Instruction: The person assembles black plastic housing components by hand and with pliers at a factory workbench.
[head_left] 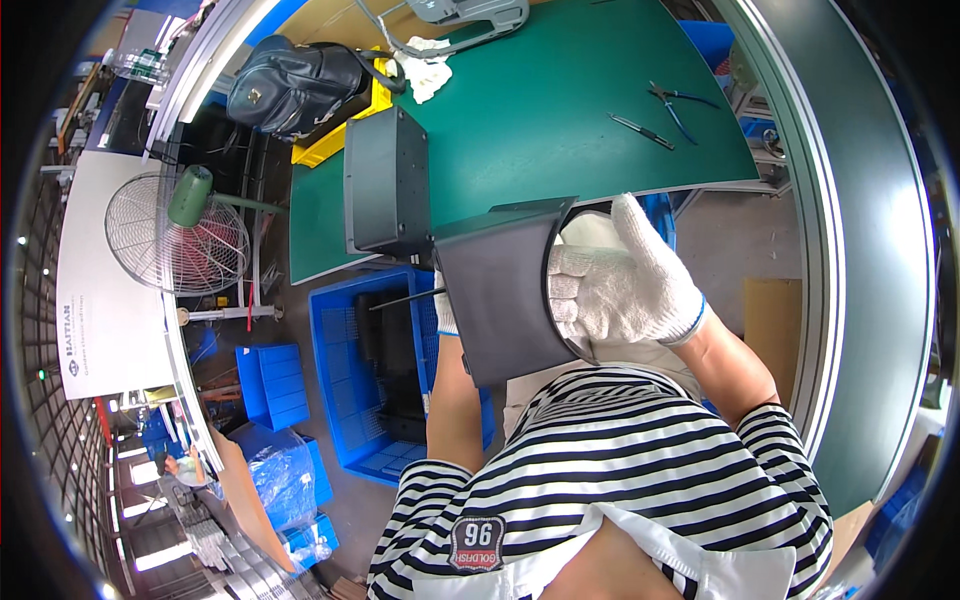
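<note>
The right hand (620,285), in a white knit glove, closes its grip on the curved dark grey panel (505,295), held upright in front of the chest, long axis top to bottom. The left hand (445,315) is mostly hidden behind it; I cannot tell its grip. A blue crate (340,360) sits below the green counter (560,110).

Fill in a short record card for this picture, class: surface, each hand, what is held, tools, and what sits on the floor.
Surface: green mat
Right hand: white glove, gripping the curved grey panel at its right edge
Left hand: gloved, mostly hidden behind the panel's left edge
On the mat: black box, pliers, white cloth
Floor: blue crate, fan
</note>
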